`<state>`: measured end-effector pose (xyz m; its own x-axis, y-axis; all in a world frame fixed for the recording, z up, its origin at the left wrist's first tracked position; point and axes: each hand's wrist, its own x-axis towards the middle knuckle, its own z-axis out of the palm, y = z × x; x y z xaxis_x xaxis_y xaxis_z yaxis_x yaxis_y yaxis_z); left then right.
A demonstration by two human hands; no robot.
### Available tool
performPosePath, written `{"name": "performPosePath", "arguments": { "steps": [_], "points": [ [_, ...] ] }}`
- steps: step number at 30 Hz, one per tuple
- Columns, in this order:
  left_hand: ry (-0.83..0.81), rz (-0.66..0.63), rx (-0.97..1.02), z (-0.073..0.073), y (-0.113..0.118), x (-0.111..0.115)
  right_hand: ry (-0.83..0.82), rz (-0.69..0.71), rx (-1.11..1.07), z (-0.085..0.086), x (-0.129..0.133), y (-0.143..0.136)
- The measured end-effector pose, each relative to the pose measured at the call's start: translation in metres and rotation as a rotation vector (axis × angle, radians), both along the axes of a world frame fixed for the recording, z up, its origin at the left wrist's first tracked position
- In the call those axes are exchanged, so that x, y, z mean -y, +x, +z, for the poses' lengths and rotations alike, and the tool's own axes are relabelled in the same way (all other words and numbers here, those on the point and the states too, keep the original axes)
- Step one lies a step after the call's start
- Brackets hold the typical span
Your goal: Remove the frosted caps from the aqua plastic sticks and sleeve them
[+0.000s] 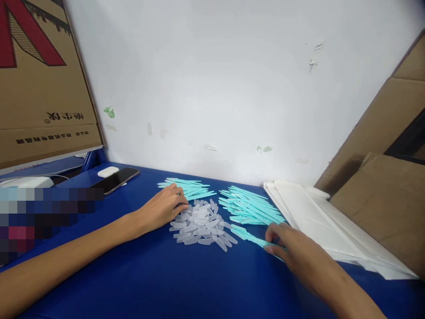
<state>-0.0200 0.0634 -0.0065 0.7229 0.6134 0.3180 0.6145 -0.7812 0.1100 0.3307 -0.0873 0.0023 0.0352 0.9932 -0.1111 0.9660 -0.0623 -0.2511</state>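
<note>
A heap of small translucent white pieces (202, 223) lies in the middle of the blue table. Behind it is a pile of turquoise sticks (191, 188), and a larger turquoise pile (250, 206) lies to the right. My left hand (168, 204) rests at the heap's left edge, its fingers bent together; what they pinch, if anything, is too small to name. My right hand (282, 243) is closed on turquoise sticks (247, 235), whose wide ends point left toward the white pieces.
White flat sheets or bags (308, 217) are stacked at the right, beside cardboard (381, 208). A phone (119, 179) and a white case (108, 172) lie back left, under a large carton (43, 97). A white wall (212, 88) stands behind.
</note>
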Motion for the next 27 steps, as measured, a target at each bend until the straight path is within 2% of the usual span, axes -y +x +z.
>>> {"name": "performPosePath", "arguments": {
  "steps": [10, 15, 17, 22, 27],
  "points": [
    [-0.012, 0.011, -0.005, 0.001, 0.0, 0.003, 0.031, -0.016, 0.06, 0.007, 0.002, -0.006],
    [-0.017, 0.025, 0.075, 0.006, 0.003, 0.007, 0.117, -0.045, 0.141, 0.019, 0.004, -0.014],
    [-0.047, 0.021, 0.165, 0.011, 0.007, 0.012, 0.177, -0.037, 0.149, 0.022, 0.004, -0.018],
    [-0.23, 0.001, 0.452, 0.023, 0.018, 0.035, 0.318, 0.06, 0.074, 0.025, 0.006, -0.028],
    [-0.561, -0.066, 0.622, 0.025, 0.026, 0.051, 0.289, 0.138, -0.08, 0.031, 0.009, -0.04]
  ]
}}
